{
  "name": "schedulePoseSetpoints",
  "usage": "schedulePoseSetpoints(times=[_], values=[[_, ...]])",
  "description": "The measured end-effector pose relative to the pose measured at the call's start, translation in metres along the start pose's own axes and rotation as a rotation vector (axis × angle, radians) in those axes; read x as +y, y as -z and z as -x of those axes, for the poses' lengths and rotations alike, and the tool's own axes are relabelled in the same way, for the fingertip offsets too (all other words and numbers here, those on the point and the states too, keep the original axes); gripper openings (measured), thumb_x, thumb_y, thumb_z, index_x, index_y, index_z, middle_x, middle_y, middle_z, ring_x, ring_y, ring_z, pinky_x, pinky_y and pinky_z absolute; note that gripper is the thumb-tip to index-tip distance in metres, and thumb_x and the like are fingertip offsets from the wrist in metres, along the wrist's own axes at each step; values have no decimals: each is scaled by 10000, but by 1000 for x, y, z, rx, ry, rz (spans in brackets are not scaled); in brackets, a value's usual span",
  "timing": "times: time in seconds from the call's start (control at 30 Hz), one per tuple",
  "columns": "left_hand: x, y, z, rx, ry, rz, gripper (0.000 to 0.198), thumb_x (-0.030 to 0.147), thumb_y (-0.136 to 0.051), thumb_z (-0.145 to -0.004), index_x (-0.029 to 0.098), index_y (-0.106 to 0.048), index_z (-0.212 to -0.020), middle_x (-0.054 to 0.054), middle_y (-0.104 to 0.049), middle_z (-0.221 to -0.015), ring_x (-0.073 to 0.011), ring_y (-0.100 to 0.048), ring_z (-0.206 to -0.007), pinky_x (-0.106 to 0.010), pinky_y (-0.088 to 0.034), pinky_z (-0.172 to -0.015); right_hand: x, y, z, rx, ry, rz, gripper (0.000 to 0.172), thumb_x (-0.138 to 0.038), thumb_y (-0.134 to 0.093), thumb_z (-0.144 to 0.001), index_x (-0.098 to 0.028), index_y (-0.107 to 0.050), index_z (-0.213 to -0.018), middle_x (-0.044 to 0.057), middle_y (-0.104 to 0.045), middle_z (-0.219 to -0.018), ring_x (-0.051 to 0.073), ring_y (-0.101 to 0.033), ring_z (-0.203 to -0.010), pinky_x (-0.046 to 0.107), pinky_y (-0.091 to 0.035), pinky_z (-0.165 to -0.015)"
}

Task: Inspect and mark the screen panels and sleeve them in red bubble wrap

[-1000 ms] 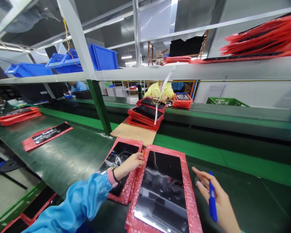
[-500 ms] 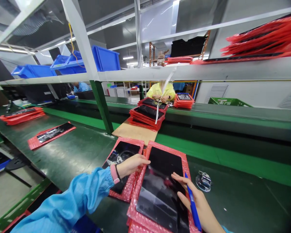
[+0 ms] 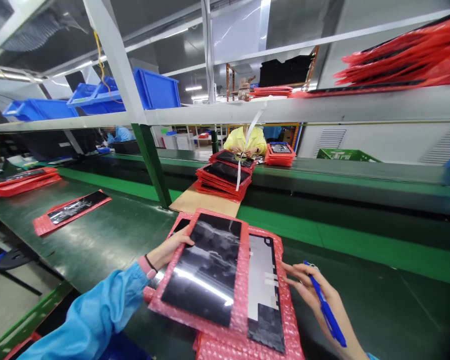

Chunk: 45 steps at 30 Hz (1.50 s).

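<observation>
My left hand [image 3: 171, 247] grips the left edge of a black glossy panel in a red bubble-wrap sleeve [image 3: 206, 270] and holds it raised and tilted above the green belt. Under it lies a second sleeved panel [image 3: 264, 295] showing a grey and black back face, on top of more red sleeves. My right hand [image 3: 315, 295] rests its fingertips on the right edge of that lower sleeve and holds a blue pen [image 3: 324, 310] between the fingers.
A stack of sleeved panels [image 3: 223, 180] sits on brown cardboard [image 3: 202, 200] behind. A single sleeved panel [image 3: 71, 210] lies left on the belt, another stack [image 3: 20, 180] farther left. A person in yellow [image 3: 245, 141] works opposite. Blue bins [image 3: 150, 92] stand on the shelf.
My left hand has lifted the top sleeved panel and swung it left, uncovering the panel beneath. My right hand slid from the panel's face to the lower sleeve's right edge.
</observation>
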<state>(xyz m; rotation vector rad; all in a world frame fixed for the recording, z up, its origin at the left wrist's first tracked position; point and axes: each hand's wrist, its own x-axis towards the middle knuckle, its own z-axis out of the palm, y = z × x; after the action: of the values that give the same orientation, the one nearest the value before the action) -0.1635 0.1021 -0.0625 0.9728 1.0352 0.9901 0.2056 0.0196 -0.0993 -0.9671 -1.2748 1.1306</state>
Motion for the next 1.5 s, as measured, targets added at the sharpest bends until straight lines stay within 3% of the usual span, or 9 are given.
schedulePoseSetpoints(times=[0.2,0.37,0.5,0.6,0.67,0.77,0.87,0.97,1.5], values=[[-3,65,5,123,32,-45,693,100,-623,-549,214,-540,-1227,-31,-715,-870,-224,-689,-735,-353,-521,-751,-4,-6,-3,7,-44,7,311,-456,-696,-776,-248,-608,-990,122,-730,-1045,280,-702,-925,373,-583,-790],[-8,76,-1,211,33,-152,514,157,-672,-577,186,-600,-1085,-54,-710,-849,-261,-687,-804,-364,-517,-763,0,-11,0,-67,-145,1,304,-486,-645,-808,-223,-648,-963,116,-750,-951,275,-713,-864,395,-561,-828],[5,75,-10,397,-85,-271,407,152,-676,-573,167,-579,-967,-85,-685,-963,-306,-586,-1094,-375,-446,-922,-1,-19,0,-104,-205,-71,489,-632,-438,-862,-207,-601,-1042,133,-753,-833,279,-716,-773,429,-555,-773],[17,63,-15,505,-200,-325,431,147,-660,-585,193,-535,-995,-88,-612,-1164,-277,-397,-1304,-344,-343,-1037,-4,-29,1,-134,-237,-49,580,-691,-253,-880,-235,-457,-1176,101,-736,-811,241,-687,-651,398,-546,-634],[20,44,-15,478,-231,-333,426,157,-643,-607,198,-526,-1015,-81,-586,-1192,-247,-426,-1273,-328,-348,-1029,-2,-35,2,-155,-215,58,498,-657,-251,-901,-246,-488,-1049,56,-692,-762,198,-629,-598,331,-504,-546],[13,2,-10,302,-165,-307,362,172,-626,-621,166,-560,-976,-76,-624,-1009,-211,-604,-952,-343,-461,-867,4,-40,5,-159,-175,229,338,-551,-469,-881,-227,-533,-808,17,-632,-707,156,-540,-590,268,-416,-522],[-4,-39,-3,95,-44,-251,321,160,-641,-599,138,-601,-917,-49,-628,-869,-160,-611,-723,-324,-490,-726,10,-42,9,-113,-142,372,318,-470,-632,-787,-215,-501,-650,-15,-547,-612,146,-472,-579,268,-341,-544],[-16,-62,0,-22,77,-192,293,109,-661,-559,118,-620,-849,-38,-626,-810,-133,-597,-673,-304,-474,-710,11,-45,11,-92,-105,490,383,-439,-633,-765,-223,-397,-555,-48,-406,-526,131,-378,-527,276,-268,-532],[-14,-68,-10,17,285,-53,315,74,-700,-542,151,-564,-816,4,-624,-680,-122,-600,-636,-275,-437,-691,6,-52,9,-76,-95,539,346,-404,-560,-755,-237,-341,-546,-46,-384,-518,138,-375,-512,280,-271,-535]])
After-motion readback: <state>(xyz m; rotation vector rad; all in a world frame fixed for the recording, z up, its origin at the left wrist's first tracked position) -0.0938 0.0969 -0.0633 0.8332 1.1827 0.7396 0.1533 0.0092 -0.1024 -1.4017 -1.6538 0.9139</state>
